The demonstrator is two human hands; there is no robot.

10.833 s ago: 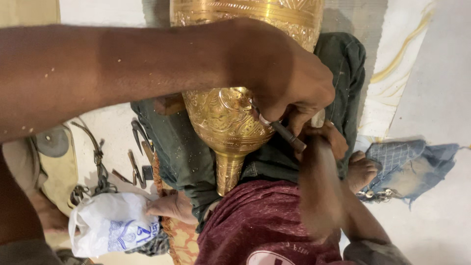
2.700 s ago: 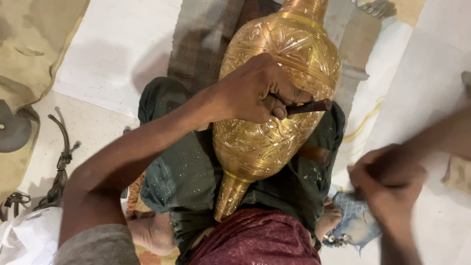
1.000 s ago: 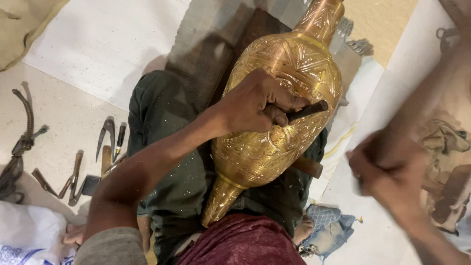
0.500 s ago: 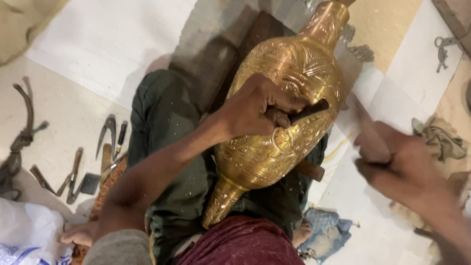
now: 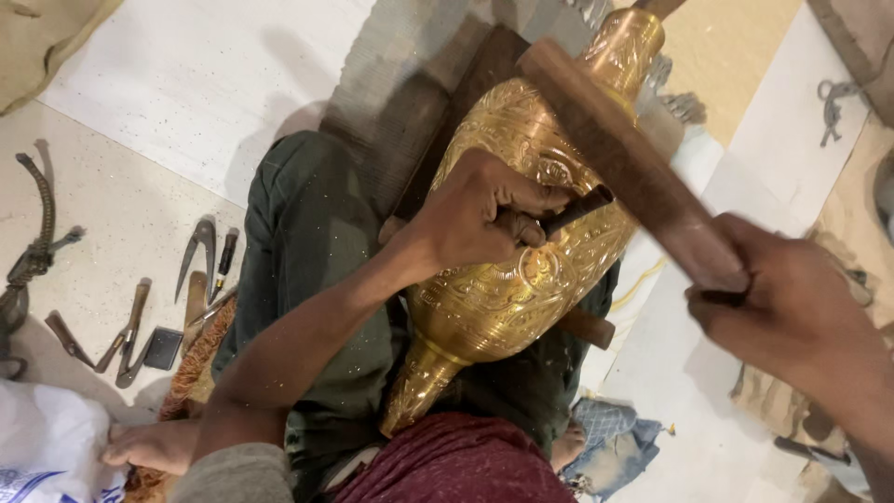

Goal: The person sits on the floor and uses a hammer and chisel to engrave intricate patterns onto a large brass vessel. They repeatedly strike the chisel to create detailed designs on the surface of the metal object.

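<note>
Currently, the left hand (image 5: pixel 475 219) is closed in a fist around a short dark chisel (image 5: pixel 575 209), with the tool's tip set against the engraved wall of a large brass vase (image 5: pixel 521 279). The right hand (image 5: pixel 792 317) is wrapped tightly around one end of a dark wooden mallet (image 5: pixel 629 163), which is raised at a slant above the chisel head, not touching it.

Position of the workpiece: the vase lies on its side across the person's lap, over the green trousers (image 5: pixel 298 242). Its narrow foot points toward the body and its neck points away, over a dark wooden block (image 5: pixel 419 130) on the floor.

Handling assessment:
- The vase appears to be sheet metal, rigid but likely hollow. It is probably moderately heavy and liable to dent under a misplaced blow.
- The polished, rounded surface looks slippery and would tend to roll. The lap cradles it on both sides.
- The narrow stem above the foot, or the neck, offers the most secure place to take hold. The wide belly gives no purchase for one hand.
- The chisel is stiff and small. It is held close to its tip, which aids control.

Several hooked hand tools (image 5: pixel 205 270) lie on the pale floor beside the person's left leg, well apart from the vase.
</note>
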